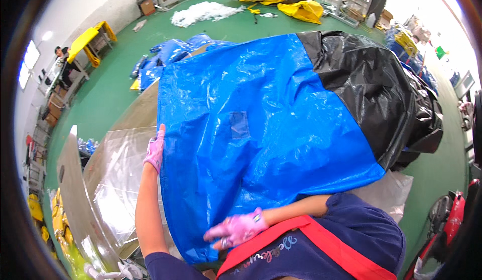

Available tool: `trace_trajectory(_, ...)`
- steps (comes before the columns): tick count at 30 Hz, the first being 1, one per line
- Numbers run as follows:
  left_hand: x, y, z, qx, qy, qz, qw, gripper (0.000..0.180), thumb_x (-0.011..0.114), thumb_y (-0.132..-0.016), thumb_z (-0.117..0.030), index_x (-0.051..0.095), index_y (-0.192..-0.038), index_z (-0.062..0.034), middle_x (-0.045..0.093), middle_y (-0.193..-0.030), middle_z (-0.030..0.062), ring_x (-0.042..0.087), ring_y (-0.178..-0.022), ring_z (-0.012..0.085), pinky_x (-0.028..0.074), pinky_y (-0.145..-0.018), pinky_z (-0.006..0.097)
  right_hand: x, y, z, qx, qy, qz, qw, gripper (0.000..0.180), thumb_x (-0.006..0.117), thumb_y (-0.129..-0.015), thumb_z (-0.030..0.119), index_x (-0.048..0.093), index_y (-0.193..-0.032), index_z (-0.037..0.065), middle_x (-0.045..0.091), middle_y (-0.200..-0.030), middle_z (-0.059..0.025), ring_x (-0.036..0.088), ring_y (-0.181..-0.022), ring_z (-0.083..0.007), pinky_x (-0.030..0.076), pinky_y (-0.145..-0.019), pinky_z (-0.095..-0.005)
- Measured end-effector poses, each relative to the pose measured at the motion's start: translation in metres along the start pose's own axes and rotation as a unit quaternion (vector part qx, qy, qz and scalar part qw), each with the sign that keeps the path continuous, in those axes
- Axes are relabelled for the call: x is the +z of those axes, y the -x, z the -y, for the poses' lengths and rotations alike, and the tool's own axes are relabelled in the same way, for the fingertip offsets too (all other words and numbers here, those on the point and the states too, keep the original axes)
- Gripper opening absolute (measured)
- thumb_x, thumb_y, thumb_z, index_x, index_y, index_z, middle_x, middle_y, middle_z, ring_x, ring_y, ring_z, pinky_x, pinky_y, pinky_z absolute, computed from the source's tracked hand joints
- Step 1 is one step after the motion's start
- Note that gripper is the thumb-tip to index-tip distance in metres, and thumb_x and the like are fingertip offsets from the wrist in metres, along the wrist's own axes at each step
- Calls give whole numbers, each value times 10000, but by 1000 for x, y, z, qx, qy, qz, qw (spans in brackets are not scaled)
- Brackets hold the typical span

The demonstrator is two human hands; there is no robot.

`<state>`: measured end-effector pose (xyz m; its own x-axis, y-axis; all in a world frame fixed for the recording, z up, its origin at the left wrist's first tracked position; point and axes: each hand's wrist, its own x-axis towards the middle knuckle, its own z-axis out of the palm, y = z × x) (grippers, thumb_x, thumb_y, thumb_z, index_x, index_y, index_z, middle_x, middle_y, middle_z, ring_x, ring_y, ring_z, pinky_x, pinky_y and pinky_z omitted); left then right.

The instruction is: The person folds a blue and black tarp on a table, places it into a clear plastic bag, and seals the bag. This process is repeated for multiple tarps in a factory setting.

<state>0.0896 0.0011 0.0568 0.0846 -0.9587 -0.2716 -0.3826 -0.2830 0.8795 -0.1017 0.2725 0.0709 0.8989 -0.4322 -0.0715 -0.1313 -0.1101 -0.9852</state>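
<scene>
Head view: a large blue sheet (266,104) covers most of the worktable (131,110), its left side running roughly from the far edge to the near edge, with a darker rectangular patch (239,124) on it. Along its right side it meets a black section (369,89), crumpled and heaped toward the table's right end. Clear plastic (120,179) shows on the table's left part, beside the blue.

The left hand (154,152), in a pink glove, is at the middle of the sheet's left edge, one digit pointing toward the far edge; whether it pinches the material cannot be told. The right hand (236,231), also pink-gloved and blurred, has its fingers stretched loosely leftward above the sheet's near left corner; contact cannot be made out.

Blue bundles (173,54) lie by the table's far left corner. Beyond, a white heap (203,13) and yellow material (301,11) rest on the green floor (125,44).
</scene>
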Motion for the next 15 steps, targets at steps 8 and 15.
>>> trace_trajectory(8,-65,22,23,229,-140,-172,948,476,596,-929,-376,600,-1213,6,651,-1081,160,595,-1003,275,443,-886,374,-247,317,119,480,546,-605,325,653,502,-884,603,587,-1181,28,607,-1129,-199,579,-1054,-342,432,-942,-464)
trace_trajectory(15,-164,65,69,142,-92,-332,928,588,562,-930,-489,569,-1262,-4,632,-1117,149,579,-1010,276,439,-905,382,-314,491,49,581,366,-604,405,881,502,-861,666,424,-1373,-46,492,-1352,-277,467,-1278,-371,354,-1079,-413)
